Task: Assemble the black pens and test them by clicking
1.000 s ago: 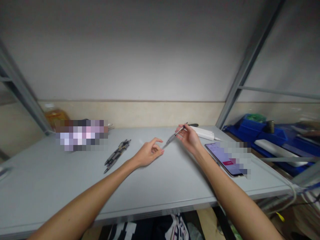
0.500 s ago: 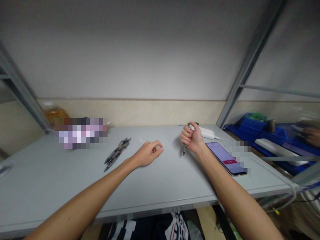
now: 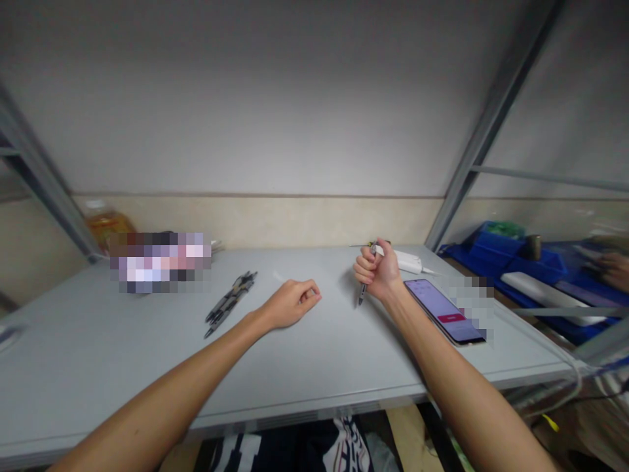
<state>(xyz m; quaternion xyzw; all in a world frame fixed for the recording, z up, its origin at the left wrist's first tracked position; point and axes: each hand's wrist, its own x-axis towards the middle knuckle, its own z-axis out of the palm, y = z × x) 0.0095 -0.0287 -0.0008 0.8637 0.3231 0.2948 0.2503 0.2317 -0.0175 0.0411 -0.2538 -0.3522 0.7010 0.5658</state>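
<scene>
My right hand (image 3: 379, 273) is closed in a fist round a grey pen (image 3: 362, 295), held upright with its tip pointing down at the grey table (image 3: 304, 354). My left hand (image 3: 291, 303) rests on the table to the left of it, fingers curled loosely inward, and I cannot make out anything in them. A bundle of dark pens (image 3: 230, 303) lies on the table further left, apart from both hands.
A phone (image 3: 445, 310) with a lit screen lies right of my right wrist. A white device (image 3: 407, 262) sits behind that hand. Blurred items and a bottle (image 3: 105, 226) stand at the back left. Blue bins (image 3: 515, 259) fill the shelf at right, where another person's hand (image 3: 612, 269) shows.
My right hand has turned the pen from a fingertip hold, slanted towards my left hand, into an upright fist grip. My left hand's fingers have curled in.
</scene>
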